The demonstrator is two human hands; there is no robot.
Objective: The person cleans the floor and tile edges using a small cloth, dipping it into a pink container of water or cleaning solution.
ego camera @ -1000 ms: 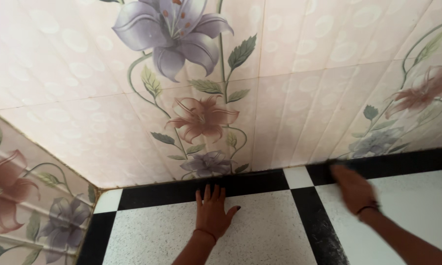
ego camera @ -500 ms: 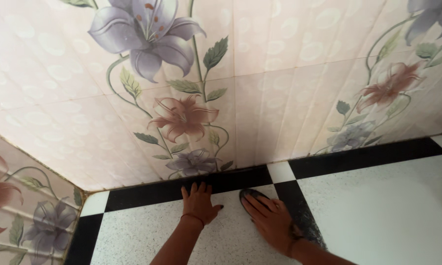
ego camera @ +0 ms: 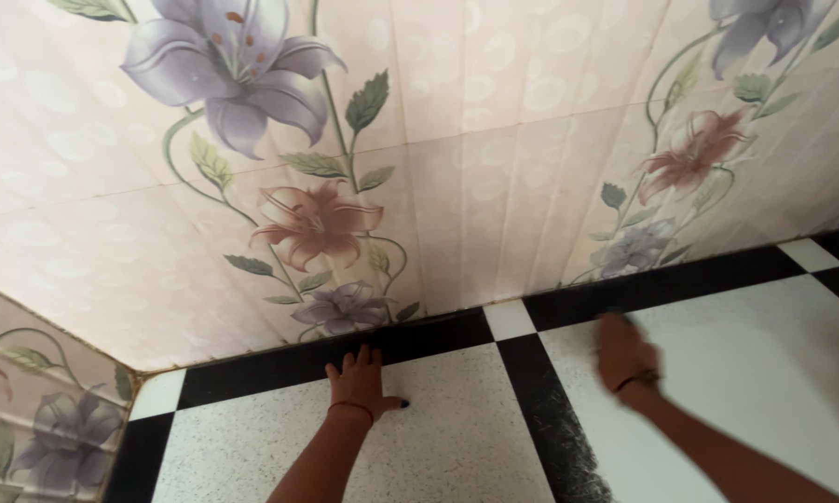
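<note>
1. Your left hand (ego camera: 361, 386) lies flat, palm down, on the speckled white floor tile (ego camera: 419, 438). Its fingers are spread and released, gripping nothing, and the fingertips reach onto the black border strip (ego camera: 279, 365) that runs along the foot of the wall.
2. A thin red thread band (ego camera: 349, 406) circles your left wrist, just behind the hand as seen from the border strip.
3. Your right hand (ego camera: 626, 352) is blurred. It sits on the plain white floor tile (ego camera: 764, 354) with its fingertips at the edge of the same black border strip, on the far side of the small white corner square (ego camera: 511, 319) from your left hand.
4. A dark smudge shows at the right fingertips. The blur hides whether the hand clutches a scrubber or cloth there, so you cannot tell what the grip is.
5. A dark band (ego camera: 635, 379) sits on your right wrist, on the side away from the border strip.
6. A black cross strip (ego camera: 550, 419) runs from the corner square toward you, between your two hands. Its near end carries grey scuffing.
7. Directly above the border strip stands the pink floral wall tile (ego camera: 494, 186), painted with a red lily (ego camera: 315, 224) and a purple lily (ego camera: 233, 61) on green stems.
8. The side wall (ego camera: 28, 410) meets that strip at its left end, well apart from both hands.
</note>
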